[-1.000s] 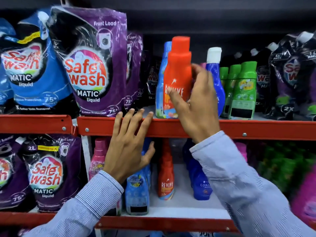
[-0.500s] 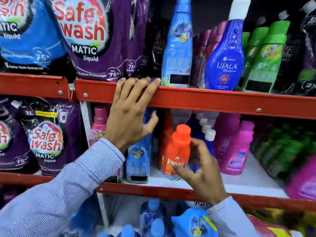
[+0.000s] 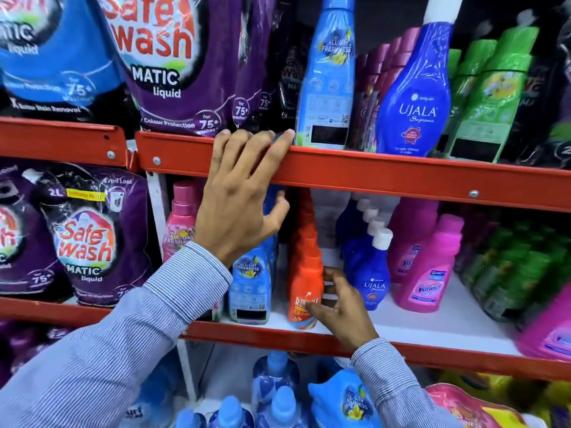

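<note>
An orange Revive bottle stands upright on the white middle shelf, at the front of a row of like orange bottles. My right hand holds its lower part, thumb on the label and fingers curled round its right side. My left hand rests on the upper red shelf rail, its straight fingers lying over the top edge.
Purple Safe wash pouches and tall blue, Ujala and green bottles fill the upper shelf. Beside the orange row stand a blue bottle, small Ujala bottles and pink Vanish bottles. Blue bottles crowd the shelf below.
My right hand has brought the orange bottle down from the upper shelf and set it on the middle shelf in front of the orange row. My left hand has stayed on the rail.
</note>
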Action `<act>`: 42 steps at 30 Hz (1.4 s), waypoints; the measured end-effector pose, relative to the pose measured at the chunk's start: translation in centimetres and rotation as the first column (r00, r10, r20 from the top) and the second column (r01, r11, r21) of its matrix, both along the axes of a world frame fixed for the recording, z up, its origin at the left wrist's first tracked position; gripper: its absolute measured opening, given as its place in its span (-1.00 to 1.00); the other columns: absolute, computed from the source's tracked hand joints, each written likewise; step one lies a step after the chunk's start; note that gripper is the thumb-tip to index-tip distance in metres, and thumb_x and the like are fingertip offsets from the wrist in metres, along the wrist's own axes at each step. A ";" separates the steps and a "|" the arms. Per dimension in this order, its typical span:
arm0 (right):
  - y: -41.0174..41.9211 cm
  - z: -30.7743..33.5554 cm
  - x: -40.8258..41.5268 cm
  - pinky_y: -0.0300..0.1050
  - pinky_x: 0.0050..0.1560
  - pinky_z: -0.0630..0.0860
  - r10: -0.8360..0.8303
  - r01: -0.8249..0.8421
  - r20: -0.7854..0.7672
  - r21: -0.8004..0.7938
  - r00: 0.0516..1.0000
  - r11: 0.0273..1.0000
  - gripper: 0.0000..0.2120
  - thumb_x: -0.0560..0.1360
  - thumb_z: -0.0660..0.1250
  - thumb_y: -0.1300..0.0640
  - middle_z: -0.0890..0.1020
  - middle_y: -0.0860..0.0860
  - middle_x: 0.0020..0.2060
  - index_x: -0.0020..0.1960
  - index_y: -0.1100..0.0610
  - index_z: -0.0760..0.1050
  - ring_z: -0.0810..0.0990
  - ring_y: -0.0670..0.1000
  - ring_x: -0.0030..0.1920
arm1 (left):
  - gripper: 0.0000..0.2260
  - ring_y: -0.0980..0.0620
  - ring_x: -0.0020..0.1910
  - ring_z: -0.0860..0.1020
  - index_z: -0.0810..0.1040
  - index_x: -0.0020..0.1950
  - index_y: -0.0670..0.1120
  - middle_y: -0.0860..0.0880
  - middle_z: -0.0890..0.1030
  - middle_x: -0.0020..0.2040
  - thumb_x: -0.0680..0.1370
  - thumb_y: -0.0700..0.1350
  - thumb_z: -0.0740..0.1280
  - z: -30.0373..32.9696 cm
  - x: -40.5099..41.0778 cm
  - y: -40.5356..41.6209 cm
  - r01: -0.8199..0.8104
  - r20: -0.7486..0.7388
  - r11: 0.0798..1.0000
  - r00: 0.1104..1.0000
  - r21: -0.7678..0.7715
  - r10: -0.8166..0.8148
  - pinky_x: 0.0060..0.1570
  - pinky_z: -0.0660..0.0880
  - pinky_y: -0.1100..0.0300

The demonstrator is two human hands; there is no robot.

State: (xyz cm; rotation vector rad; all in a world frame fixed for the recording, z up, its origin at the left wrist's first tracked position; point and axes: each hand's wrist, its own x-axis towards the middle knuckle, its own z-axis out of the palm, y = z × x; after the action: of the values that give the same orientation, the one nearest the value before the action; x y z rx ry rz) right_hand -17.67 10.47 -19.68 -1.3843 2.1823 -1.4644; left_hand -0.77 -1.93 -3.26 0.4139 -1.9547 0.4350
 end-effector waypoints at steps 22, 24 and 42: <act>4.0 23.7 0.8 0.00 0.36 0.34 -0.656 0.396 -0.300 -0.602 0.692 0.693 -0.25 0.34 0.47 -0.12 0.46 0.16 0.29 0.38 0.21 0.30 0.41 0.17 0.28 | -0.24 -0.24 0.60 0.25 0.32 0.56 -0.23 -0.20 0.34 0.59 0.45 0.10 0.37 0.3 -5.5 5.9 -0.008 0.011 1.000 1.000 -0.029 0.008 0.57 0.05 -0.38; 3.6 24.2 0.4 0.02 0.35 0.34 -0.659 0.447 -0.313 -0.535 0.683 0.717 -0.14 0.30 0.50 -0.19 0.43 0.16 0.33 0.41 0.21 0.26 0.40 0.19 0.31 | -0.25 -0.21 0.61 0.24 0.32 0.57 -0.23 -0.20 0.34 0.59 0.46 0.10 0.36 0.1 -6.1 6.0 -0.010 0.023 1.000 1.000 -0.014 0.010 0.60 0.01 -0.32; 9.7 25.0 2.3 -0.09 0.21 0.51 -0.661 0.300 -0.215 -0.762 0.719 0.574 -0.16 0.23 0.56 -0.19 0.57 0.05 0.25 0.37 0.17 0.37 0.57 0.04 0.21 | -0.30 -0.22 0.44 0.46 0.36 0.54 -0.17 -0.15 0.52 0.45 0.44 0.06 0.37 0.1 -6.4 6.0 -0.039 -0.015 0.999 0.999 -0.030 0.038 0.53 0.22 -0.26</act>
State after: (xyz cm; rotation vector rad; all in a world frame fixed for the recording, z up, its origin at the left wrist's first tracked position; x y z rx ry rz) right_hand -15.36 20.18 5.30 -1.5032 2.6245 -2.6179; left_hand -7.13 4.04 -3.13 0.4348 -1.9262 0.4847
